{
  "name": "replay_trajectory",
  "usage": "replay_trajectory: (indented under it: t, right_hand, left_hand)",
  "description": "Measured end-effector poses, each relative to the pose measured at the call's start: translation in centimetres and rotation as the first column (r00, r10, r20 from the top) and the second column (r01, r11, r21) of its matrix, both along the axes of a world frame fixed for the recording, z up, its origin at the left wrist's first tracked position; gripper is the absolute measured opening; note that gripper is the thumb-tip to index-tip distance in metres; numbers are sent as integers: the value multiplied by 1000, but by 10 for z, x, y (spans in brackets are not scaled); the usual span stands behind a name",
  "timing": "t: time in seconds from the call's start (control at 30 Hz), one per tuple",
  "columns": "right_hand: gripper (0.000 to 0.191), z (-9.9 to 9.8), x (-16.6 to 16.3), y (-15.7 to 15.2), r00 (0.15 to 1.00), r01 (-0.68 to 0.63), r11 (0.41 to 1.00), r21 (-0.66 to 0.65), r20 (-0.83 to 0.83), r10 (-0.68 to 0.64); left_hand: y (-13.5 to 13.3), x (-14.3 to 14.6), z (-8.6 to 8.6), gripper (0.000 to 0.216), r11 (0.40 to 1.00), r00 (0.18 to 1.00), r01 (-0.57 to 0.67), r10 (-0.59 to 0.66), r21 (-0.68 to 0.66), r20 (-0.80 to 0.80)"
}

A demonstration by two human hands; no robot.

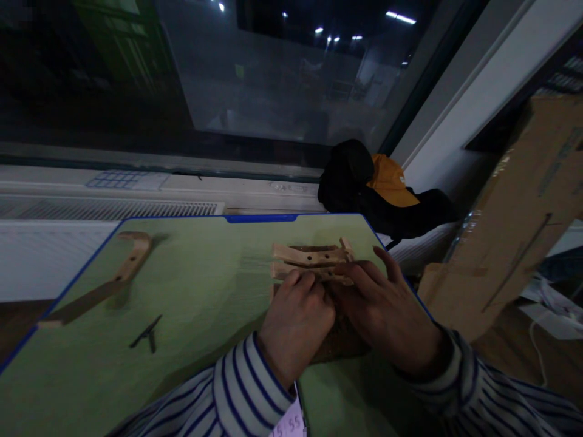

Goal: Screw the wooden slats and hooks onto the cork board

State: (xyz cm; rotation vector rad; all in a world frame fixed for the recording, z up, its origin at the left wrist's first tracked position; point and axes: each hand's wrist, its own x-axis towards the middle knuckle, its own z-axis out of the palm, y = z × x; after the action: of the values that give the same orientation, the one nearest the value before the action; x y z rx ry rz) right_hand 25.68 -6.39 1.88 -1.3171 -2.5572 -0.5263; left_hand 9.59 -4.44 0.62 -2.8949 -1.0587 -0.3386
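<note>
Side by side near the far right of the table lie several pale wooden pieces with dark holes, over a brown base that is mostly covered by my hands. My left hand is closed, its knuckles against the near edge of these pieces; what its curled fingers grip is hidden. My right hand reaches in from the right, fingers bent round the right end of a wooden piece, with one finger lifted away. Its thumb is out of sight.
On the left of the green table lies a hooked wooden piece with holes, and small dark rods nearer me. Paper with writing shows under my left sleeve. Beyond stand a radiator, an orange cap on dark clothing and a cardboard box.
</note>
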Motion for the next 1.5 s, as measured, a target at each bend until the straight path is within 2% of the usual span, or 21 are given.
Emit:
replay_trajectory:
  t: [0.27,0.43,0.67,0.87,1.23,1.5]
  right_hand:
    - [8,-1,6,4,1000,-24,999,-40,-8,23]
    - [13,7,4,6,998,-22,999,-47,65,25]
    - [11,12,1,14,982,-88,990,-114,154,105]
    - [15,17,2,20,955,-130,985,-116,252,156]
    - [25,23,-2,24,928,-149,973,-178,315,200]
    - [25,22,-2,26,920,-175,968,-178,320,225]
  left_hand:
    - [2,1,-6,14,1000,1000,-1,1,10,31]
    - [4,1,-9,13,1000,999,6,-7,19,43]
    - [4,-1,-11,17,999,997,23,-26,48,70]
    - [5,2,-14,18,999,997,9,-13,46,80]
    - [3,1,-5,18,999,999,0,-1,37,36]
    - [5,1,-7,21,999,1000,17,-18,29,26]
